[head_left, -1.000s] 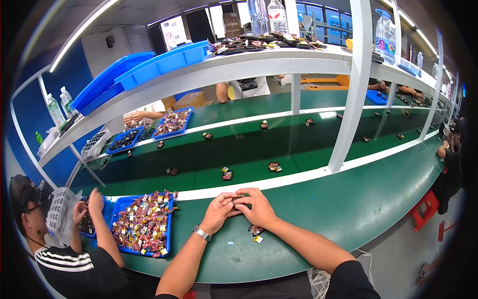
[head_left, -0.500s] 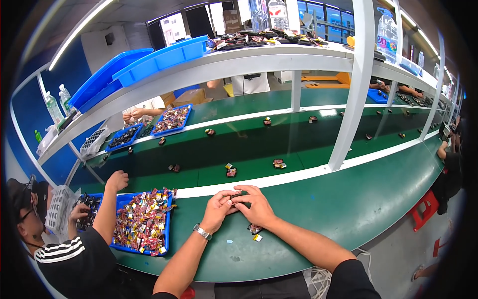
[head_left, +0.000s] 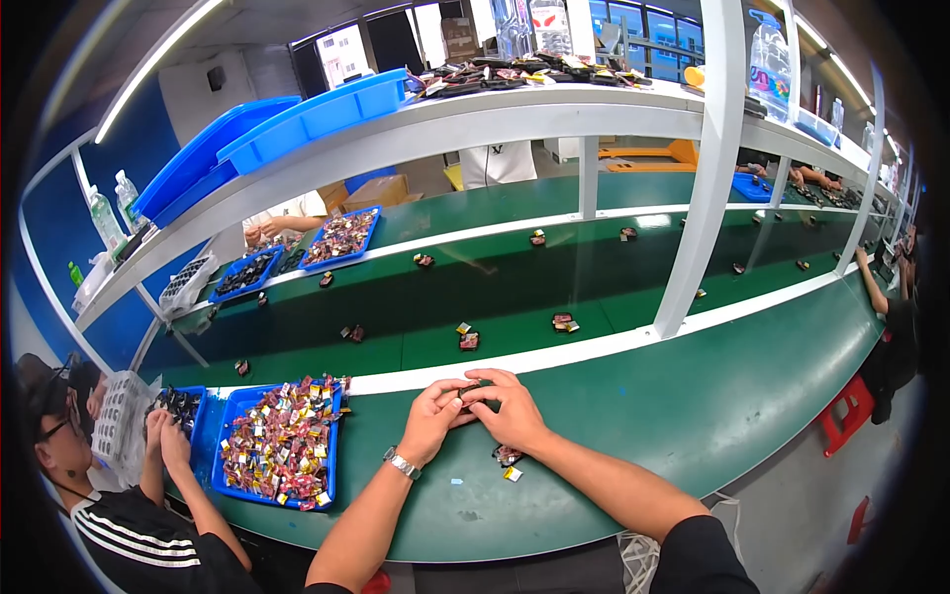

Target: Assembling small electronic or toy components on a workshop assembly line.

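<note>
Both bare hands meet at the near side of the green work surface (head_left: pixel 633 426), fingertips drawn together in a close pinch. Between the left hand (head_left: pixel 428 421) and the right hand (head_left: pixel 511 414) sits a small dark part (head_left: pixel 469 390), gripped by both. Fingers cover most of it, so which way it points and how its long axis runs cannot be told.

Toward five o'clock from it, just beside the right wrist, lies a dark-red piece (head_left: pixel 506 455), its pale yellow tab (head_left: pixel 513 474) pointing to about five o'clock; the forearm partly overlaps this piece. Between eight and nine o'clock stands a blue tray (head_left: pixel 234 404) heaped with similar pieces, too jumbled to separate. Beyond it, a co-worker (head_left: pixel 139 540) is cut off by the dark lens rim.

Any print on the pieces is too small to read. High toward one o'clock, a large clear bottle (head_left: pixel 769 64) carries colourful lettering, bent and only partly clear; near twelve, another bottle (head_left: pixel 550 28) with red label marks is cropped by the top edge.
</note>
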### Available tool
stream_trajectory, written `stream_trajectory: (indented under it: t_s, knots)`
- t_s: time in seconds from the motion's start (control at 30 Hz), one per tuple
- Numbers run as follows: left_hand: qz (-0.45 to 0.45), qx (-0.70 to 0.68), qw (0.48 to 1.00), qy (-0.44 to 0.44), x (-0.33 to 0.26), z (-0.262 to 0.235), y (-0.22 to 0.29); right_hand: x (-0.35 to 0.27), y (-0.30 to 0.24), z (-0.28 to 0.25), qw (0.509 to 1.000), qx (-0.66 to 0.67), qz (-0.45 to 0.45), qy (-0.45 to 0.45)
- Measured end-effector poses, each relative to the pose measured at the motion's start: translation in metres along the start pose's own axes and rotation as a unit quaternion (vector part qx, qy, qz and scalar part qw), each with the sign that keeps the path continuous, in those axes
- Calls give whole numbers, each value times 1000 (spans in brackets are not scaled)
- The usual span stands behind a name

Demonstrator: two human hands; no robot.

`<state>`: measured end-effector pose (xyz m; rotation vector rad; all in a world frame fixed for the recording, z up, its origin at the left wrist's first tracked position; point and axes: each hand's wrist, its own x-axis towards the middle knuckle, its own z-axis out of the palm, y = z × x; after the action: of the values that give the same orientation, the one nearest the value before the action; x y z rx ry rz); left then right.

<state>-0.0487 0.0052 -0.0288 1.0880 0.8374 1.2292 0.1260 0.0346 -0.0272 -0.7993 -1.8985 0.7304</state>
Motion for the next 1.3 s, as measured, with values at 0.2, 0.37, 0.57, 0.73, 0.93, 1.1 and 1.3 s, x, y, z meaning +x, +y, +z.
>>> stream_trajectory:
  t_s: [0.2, 0.37, 0.57, 0.73, 0.93, 1.1, 1.3]
  knots:
    - [-4, 31, 999, 29, 0, 4, 3, 2, -7, 1, 998, -32, -48, 22]
    - [-5, 11, 1000, 19, 0, 3, 3, 4, -13, -2, 995, -45, -66, 63]
    - [-11, 8, 1000, 12, 0, 4, 3, 4, -11, -2, 985, -90, -125, 83]
    - [-14, 1, 1000, 18, -1, 3, 3, 3, -18, -4, 982, -111, -137, 66]
    - [-20, -7, 1000, 22, 0, 3, 2, 1, -13, -2, 980, -129, -136, 58]
    - [-14, 33, 999, 36, 1, 9, 3, 2, -13, -1, 982, -124, -125, 66]
    - [5, 70, 995, 72, 4, 14, -1, 4, -12, -1, 998, -1, -13, 55]
